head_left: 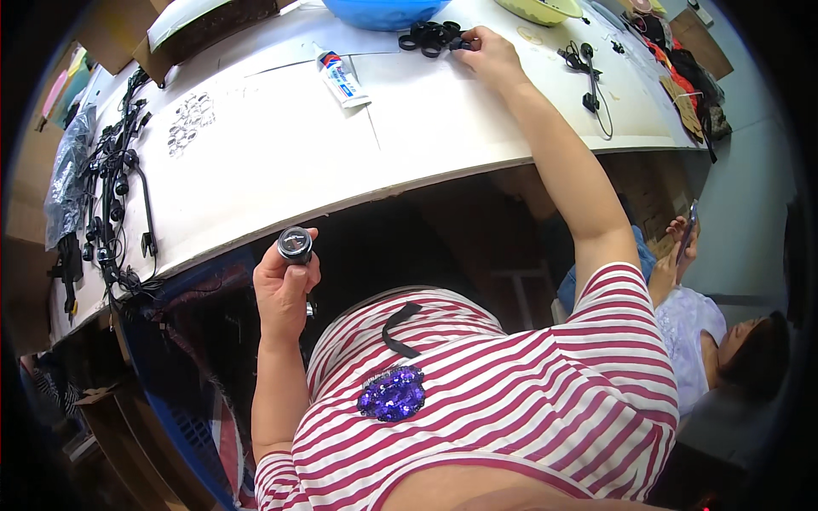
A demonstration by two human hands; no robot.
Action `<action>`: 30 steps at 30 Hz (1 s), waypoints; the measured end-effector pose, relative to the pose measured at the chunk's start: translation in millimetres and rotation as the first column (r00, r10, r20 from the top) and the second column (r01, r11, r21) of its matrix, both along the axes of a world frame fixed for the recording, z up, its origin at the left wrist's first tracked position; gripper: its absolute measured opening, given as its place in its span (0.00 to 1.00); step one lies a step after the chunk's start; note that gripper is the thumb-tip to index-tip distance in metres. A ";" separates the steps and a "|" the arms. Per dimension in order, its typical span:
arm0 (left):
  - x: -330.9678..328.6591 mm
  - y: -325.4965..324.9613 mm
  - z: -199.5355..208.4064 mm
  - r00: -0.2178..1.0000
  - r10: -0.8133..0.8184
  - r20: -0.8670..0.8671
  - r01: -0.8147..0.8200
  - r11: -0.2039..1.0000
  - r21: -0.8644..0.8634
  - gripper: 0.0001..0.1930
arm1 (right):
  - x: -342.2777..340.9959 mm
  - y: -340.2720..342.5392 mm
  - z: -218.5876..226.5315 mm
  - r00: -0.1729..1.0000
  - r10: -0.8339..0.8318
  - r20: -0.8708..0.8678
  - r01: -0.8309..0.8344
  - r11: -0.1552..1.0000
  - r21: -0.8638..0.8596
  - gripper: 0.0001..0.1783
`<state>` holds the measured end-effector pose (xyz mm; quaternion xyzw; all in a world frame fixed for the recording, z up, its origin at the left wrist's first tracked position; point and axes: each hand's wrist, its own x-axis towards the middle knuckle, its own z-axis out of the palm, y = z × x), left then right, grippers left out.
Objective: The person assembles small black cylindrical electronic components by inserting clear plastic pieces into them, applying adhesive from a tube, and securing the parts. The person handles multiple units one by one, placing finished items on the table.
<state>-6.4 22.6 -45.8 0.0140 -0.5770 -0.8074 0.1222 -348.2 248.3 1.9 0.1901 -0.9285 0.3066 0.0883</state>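
My left hand (285,294) is closed around a short black cylinder with a clear, round, lens-like end (295,244), held upright in front of the table's near edge. My right arm reaches across the table to a small pile of black rings (429,37). There the fingertips of my right hand (494,60) pinch a black ring (465,44) at the right side of the pile. Left of the pile lies a white tube with a blue and red print (342,81). Several small clear rings (190,121) are spread on the table farther left.
Black corded devices (111,192) lie tangled at the table's left end, beside a clear plastic bag (70,175). A blue basin (383,10) and a yellow-green bowl (541,8) stand at the back. Another corded black device (590,81) lies right. A person (690,332) sits at the right holding a phone.
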 end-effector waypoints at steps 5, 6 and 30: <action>2.8 -7.4 -1.8 1.000 0.015 0.021 -0.015 1.000 0.016 0.27 | 28.4 -11.1 12.5 0.755 0.402 0.518 -0.121 0.862 -0.492 0.21; 2.7 -7.4 -1.3 0.999 0.012 0.031 -0.012 1.000 0.020 0.27 | 36.8 -16.4 12.1 0.693 0.450 0.564 -0.129 0.847 -0.516 0.18; -2.6 -13.9 -8.2 0.999 -0.008 0.046 0.006 0.999 0.054 0.23 | 74.3 -15.0 2.3 0.949 0.312 -0.050 -0.313 0.949 -0.020 0.19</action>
